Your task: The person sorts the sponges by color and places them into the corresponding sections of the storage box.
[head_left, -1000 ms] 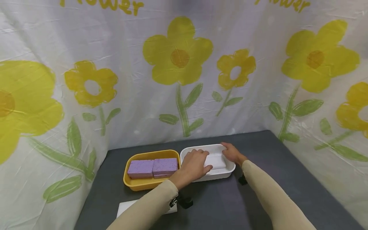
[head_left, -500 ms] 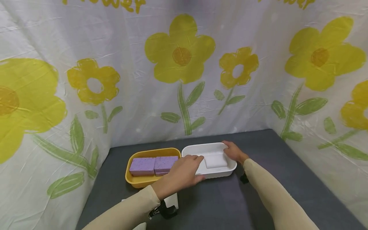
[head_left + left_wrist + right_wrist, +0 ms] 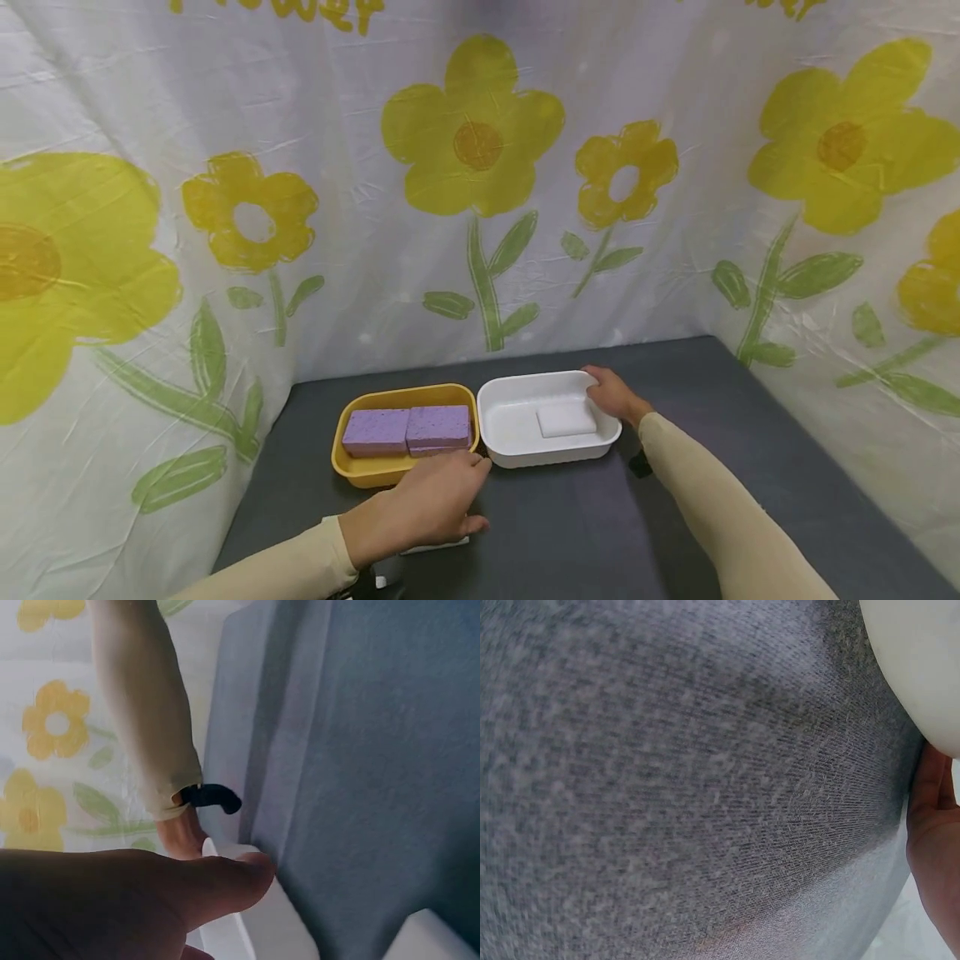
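Note:
My right hand (image 3: 613, 393) grips the right end of a white tray (image 3: 510, 425), its thumb at the rim. The right wrist view shows that hand (image 3: 936, 840) with its fingers against the tray's outer wall (image 3: 926, 667). Inside the tray, toward the right, lies a white sponge-like block (image 3: 566, 419). My left hand (image 3: 427, 500) hovers in front of the yellow tray (image 3: 345, 467), thumb apart from the fingers, holding nothing. Beneath it a flat white piece (image 3: 438, 546) on the table is mostly hidden. The left wrist view shows a white block corner (image 3: 429, 941) at lower right.
Purple sponge-like blocks (image 3: 377, 429) lie side by side in the yellow tray, which stands just left of the white one. Dark cloth covers the table (image 3: 555, 533). A flower-printed curtain (image 3: 337, 325) closes off the back and both sides.
My left hand has withdrawn from over the white tray, moving left and toward me above the white piece on the table. The block in the tray is now uncovered. My right hand stays on the rim.

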Demonstrator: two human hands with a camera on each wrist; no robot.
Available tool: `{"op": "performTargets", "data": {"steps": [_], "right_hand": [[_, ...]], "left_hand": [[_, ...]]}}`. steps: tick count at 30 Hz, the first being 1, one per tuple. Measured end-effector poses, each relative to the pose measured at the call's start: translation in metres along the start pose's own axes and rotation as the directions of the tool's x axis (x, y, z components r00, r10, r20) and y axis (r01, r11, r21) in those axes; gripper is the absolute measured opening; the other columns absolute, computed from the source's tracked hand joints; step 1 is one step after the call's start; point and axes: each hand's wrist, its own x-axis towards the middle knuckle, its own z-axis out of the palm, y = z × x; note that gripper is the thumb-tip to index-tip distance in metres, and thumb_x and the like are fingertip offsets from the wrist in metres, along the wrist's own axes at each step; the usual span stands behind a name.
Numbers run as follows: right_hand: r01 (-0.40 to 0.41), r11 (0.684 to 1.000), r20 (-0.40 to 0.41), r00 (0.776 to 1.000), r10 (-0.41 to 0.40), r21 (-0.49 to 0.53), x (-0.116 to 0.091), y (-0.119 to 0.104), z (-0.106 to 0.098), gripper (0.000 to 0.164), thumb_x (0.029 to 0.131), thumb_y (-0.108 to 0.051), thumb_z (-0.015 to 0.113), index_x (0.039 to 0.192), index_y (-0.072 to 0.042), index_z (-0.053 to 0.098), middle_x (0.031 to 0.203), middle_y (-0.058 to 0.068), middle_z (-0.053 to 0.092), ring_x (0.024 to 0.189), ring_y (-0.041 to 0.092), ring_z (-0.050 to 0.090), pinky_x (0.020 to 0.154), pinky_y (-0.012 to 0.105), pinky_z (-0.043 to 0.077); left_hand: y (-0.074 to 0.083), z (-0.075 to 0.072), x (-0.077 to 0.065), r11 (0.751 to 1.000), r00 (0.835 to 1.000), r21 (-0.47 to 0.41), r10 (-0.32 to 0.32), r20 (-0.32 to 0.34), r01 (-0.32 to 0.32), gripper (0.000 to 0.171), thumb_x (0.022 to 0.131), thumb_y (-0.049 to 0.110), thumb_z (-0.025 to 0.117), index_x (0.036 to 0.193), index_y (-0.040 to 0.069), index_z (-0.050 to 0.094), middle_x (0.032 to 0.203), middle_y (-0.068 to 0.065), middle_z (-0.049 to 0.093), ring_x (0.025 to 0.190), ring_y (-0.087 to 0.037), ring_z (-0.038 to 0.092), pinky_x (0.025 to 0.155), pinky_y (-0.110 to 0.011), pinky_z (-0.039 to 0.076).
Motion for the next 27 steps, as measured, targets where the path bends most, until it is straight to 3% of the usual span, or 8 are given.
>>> {"op": "performTargets", "data": {"steps": [7,14,20,27], "right_hand": [[0.011,1.000,-0.009,1.000,-0.011,-0.001,0.000,-0.002,-0.001,0.049,0.099,0.005,0.045,0.146,0.011,0.058,0.138,0.030,0.068,0.126,0.044,0.066,0.109,0.061,0.051],[0.017,1.000,-0.006,1.000,-0.017,0.008,-0.002,-0.001,-0.001,0.048,0.100,0.005,0.044,0.146,0.011,0.058,0.138,0.031,0.068,0.127,0.044,0.066,0.109,0.062,0.051],[-0.005,1.000,-0.002,1.000,0.005,0.006,-0.001,0.002,0.000,0.049,0.102,0.003,0.043,0.148,0.009,0.057,0.140,0.030,0.067,0.127,0.043,0.065,0.109,0.061,0.051],[-0.028,1.000,-0.015,0.999,0.028,-0.010,-0.002,0.000,0.001,0.050,0.101,0.003,0.044,0.149,0.010,0.056,0.142,0.031,0.066,0.131,0.045,0.064,0.113,0.061,0.049]], "left_hand": [[-0.012,0.013,-0.014,0.999,0.999,-0.047,-0.003,0.050,0.006,0.052,0.086,0.052,0.092,0.109,0.009,0.073,0.091,0.001,0.071,0.076,-0.008,0.063,0.065,-0.031,0.055],[-0.020,0.036,-0.023,0.995,0.986,0.016,-0.100,0.131,0.099,0.053,0.084,0.052,0.093,0.103,0.006,0.074,0.084,-0.004,0.069,0.072,-0.015,0.063,0.063,-0.037,0.056],[-0.020,0.055,-0.028,0.982,0.985,0.125,-0.153,0.081,0.142,0.050,0.082,0.051,0.093,0.094,0.006,0.074,0.081,-0.006,0.067,0.073,-0.022,0.069,0.064,-0.041,0.061],[-0.020,0.067,-0.030,0.967,0.974,0.139,-0.221,0.051,0.213,0.057,0.079,0.051,0.095,0.098,0.003,0.073,0.084,-0.009,0.068,0.076,-0.027,0.071,0.067,-0.044,0.062]]}}
